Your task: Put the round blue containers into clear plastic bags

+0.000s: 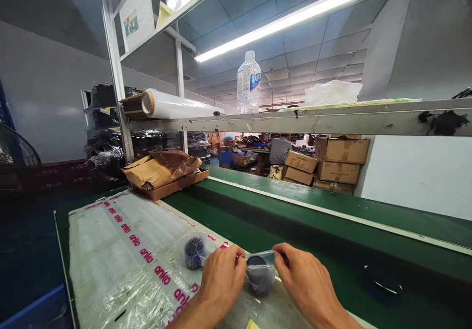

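Between my two hands hangs a clear plastic bag (266, 282) with a dark round object (257, 269) inside; its exact kind I cannot make out. My left hand (225, 275) pinches the bag's top edge at the left corner. At the right corner my right hand (300, 275) pinches the same edge, so the mouth is stretched straight. Just left of my left hand, a second dark blue round object (194, 253) in clear plastic lies on the printed sheet.
A plastic-covered sheet printed "anko" (110, 250) covers the near table. Beyond runs a green belt (317, 240) with a dark glossy item (383, 284). Brown paper sits in a cardboard tray (180, 185). Overhead, a shelf (280, 123) carries a bottle (249, 85) and film roll (180, 104).
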